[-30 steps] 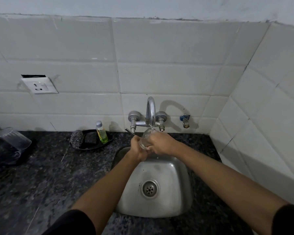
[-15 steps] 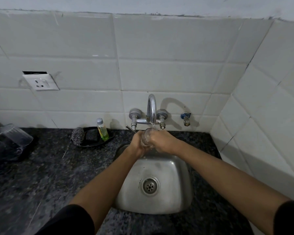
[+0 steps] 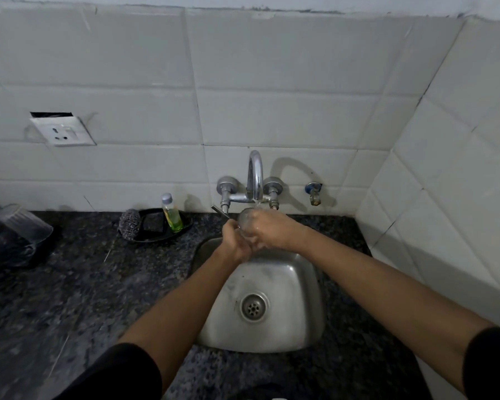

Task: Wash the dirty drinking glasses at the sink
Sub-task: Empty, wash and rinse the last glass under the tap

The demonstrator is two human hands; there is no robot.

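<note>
Both hands are staying locked together under the tap (image 3: 255, 177), barely shifting since a second ago. Left hand (image 3: 235, 241) and right hand (image 3: 272, 230) are wrapping their fingers around the glass (image 3: 246, 217), holding it over the sink's (image 3: 306, 321) back edge. At the counter's (image 3: 70, 284) back edge, a black tray (image 3: 156, 238) is carrying a scrubber (image 3: 130, 224) and a bottle (image 3: 172, 213) of yellow-green liquid.

Overall light: you get a dim, grey, flat picture.
Source: from the upper left; the faucet (image 3: 255, 176) throws its shadow right onto the tiles (image 3: 283, 116).
Glare: only soft sheen on the sink (image 3: 298, 307) steel.
Distortion: your tile lines bow toward the frame edges.
Blur: the desk (image 3: 55, 298) smears at lower left; the hands look soft.
</note>
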